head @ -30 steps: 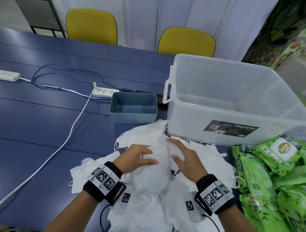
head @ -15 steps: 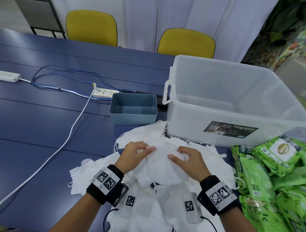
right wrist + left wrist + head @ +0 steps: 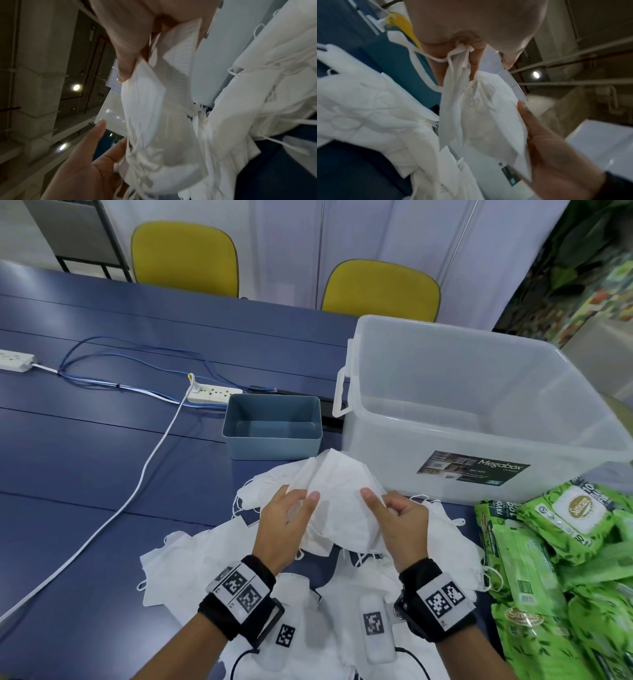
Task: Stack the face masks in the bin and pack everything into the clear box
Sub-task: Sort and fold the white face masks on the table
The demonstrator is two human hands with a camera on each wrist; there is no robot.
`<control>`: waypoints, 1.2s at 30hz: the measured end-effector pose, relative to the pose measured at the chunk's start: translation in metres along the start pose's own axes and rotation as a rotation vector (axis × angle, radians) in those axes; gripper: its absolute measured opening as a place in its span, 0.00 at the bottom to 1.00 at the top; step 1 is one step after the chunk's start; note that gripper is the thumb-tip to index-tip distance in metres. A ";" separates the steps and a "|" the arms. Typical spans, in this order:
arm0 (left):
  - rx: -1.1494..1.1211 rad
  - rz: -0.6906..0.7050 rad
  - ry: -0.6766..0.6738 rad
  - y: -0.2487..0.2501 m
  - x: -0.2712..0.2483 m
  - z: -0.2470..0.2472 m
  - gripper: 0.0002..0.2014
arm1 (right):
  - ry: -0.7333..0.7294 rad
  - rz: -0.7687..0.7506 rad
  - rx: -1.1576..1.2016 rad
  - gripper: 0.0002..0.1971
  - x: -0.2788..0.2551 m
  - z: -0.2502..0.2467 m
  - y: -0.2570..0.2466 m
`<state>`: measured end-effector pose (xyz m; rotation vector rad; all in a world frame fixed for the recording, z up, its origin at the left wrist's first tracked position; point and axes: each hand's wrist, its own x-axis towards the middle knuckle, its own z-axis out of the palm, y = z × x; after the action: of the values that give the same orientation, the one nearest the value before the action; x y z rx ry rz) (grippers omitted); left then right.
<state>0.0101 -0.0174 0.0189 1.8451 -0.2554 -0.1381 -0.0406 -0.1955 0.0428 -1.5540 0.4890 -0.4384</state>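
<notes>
A small bunch of white face masks [image 3: 340, 501] is lifted above the loose pile of masks [image 3: 191, 563] on the blue table. My left hand [image 3: 291, 515] pinches the bunch's left edge [image 3: 462, 54]. At its right edge, my right hand [image 3: 394, 515] grips the bunch between thumb and fingers [image 3: 126, 67]. The bunch of masks [image 3: 154, 121] hangs between both hands. The small blue bin [image 3: 272, 428], with nothing in it, stands just beyond the hands. To the bin's right stands the clear box [image 3: 479, 412], its inside bare.
Green wet-wipe packs [image 3: 561, 563] lie heaped at the right, in front of the clear box. A white cable [image 3: 130, 498] and power strips [image 3: 214, 393] cross the table at left. Two yellow chairs [image 3: 185, 258] stand behind the table.
Both hands gathered masks from the pile, then raised the bunch up and forward toward the bin. The fingers went from flat pressing to pinching its edges.
</notes>
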 end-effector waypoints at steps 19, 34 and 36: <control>-0.091 0.019 0.140 0.006 0.005 -0.013 0.29 | -0.024 -0.097 -0.205 0.31 -0.006 -0.010 -0.009; -0.328 -0.062 -0.002 0.027 0.000 0.003 0.17 | -0.128 -0.448 -0.233 0.27 -0.029 0.014 -0.006; -0.467 -0.141 0.009 0.036 0.001 0.002 0.22 | -0.156 -0.445 -0.264 0.33 -0.030 0.015 -0.001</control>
<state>0.0071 -0.0296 0.0527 1.3978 -0.0757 -0.2639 -0.0573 -0.1667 0.0438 -1.9440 0.0752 -0.6031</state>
